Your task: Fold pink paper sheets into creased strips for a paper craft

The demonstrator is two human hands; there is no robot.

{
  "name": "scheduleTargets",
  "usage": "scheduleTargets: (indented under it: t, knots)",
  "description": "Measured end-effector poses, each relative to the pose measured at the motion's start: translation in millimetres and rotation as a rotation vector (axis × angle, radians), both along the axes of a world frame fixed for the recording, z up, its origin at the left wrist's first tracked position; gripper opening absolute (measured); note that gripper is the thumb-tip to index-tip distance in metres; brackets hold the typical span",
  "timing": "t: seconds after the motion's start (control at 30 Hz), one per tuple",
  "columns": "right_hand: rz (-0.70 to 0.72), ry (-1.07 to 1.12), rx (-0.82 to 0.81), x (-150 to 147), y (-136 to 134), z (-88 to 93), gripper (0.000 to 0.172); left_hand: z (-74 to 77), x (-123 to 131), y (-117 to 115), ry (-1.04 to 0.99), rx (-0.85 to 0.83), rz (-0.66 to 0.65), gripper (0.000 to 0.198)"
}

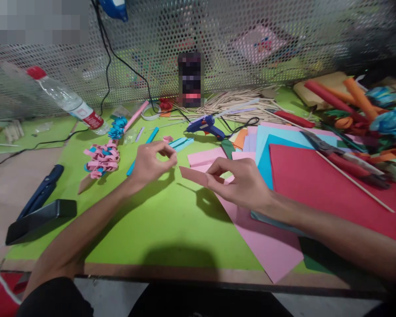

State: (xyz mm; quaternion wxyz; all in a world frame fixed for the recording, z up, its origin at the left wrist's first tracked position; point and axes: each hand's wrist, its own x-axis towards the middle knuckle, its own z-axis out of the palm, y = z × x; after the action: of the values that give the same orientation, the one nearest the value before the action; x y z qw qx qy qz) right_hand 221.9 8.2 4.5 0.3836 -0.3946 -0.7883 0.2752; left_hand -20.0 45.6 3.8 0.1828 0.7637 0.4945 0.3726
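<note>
- Above the green tabletop (pixel 145 229), pinching a small, flat, straight-edged, dull-pink paper piece (pixel 193 176) in the right hand (pixel 242 181)
- With the left hand (pixel 152 164), pressing thumb and forefinger together

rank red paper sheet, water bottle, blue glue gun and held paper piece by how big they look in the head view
1. Red paper sheet, partly covered
2. Water bottle
3. Blue glue gun
4. Paper piece in the right hand; nearness to the camera may enlarge it
</note>
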Motion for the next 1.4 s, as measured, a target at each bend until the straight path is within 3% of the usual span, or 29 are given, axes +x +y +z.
scheduleTargets:
  t: [0.07,0.1,0.2,0.3,0.63,0.83,0.9,0.97,1.27,1.4]
  knots:
    - [0.010,0.028,-0.017,0,1,-1.0,0.011,3.1,1,0,-0.130,-0.056,0.090,0.010]
    - [0.016,0.039,-0.028,0,2,-1.5,0.011,4.9,5,-4,-0.180,-0.087,0.062,0.012]
    - [0.044,0.049,-0.068,-1,6,-3.2,0.010,8.7,20,-21,-0.100,-0.189,-0.215,0.016]
    - [0.082,-0.002,-0.093,-1,9,-4.5,0.005,8.3,32,-36,-0.095,-0.213,-0.267,0.008]
    - [0.091,-0.062,-0.048,1,6,-5.2,0.006,4.9,32,-47,-0.051,-0.100,-0.263,0.011]
    - [-0.121,0.040,-0.117,19,40,-7.8,0.008,9.5,26,-36,-0.157,-0.142,-0.133,0.008]
    - [-0.012,0.128,-0.202,21,42,-7.3,0.003,8.0,25,-33,-0.192,-0.186,-0.130,0.007]
    - [0.073,0.134,-0.226,18,38,-5.3,0.009,5.7,25,-32,-0.220,-0.215,-0.137,0.008]
    - [0.103,0.049,-0.192,0,10,-3.9,0.013,7.1,32,-39,-0.138,-0.178,-0.210,0.007]
    - [0.059,0.056,-0.126,4,12,-1.9,0.014,1.7,19,-25,-0.099,-0.187,-0.164,0.006]
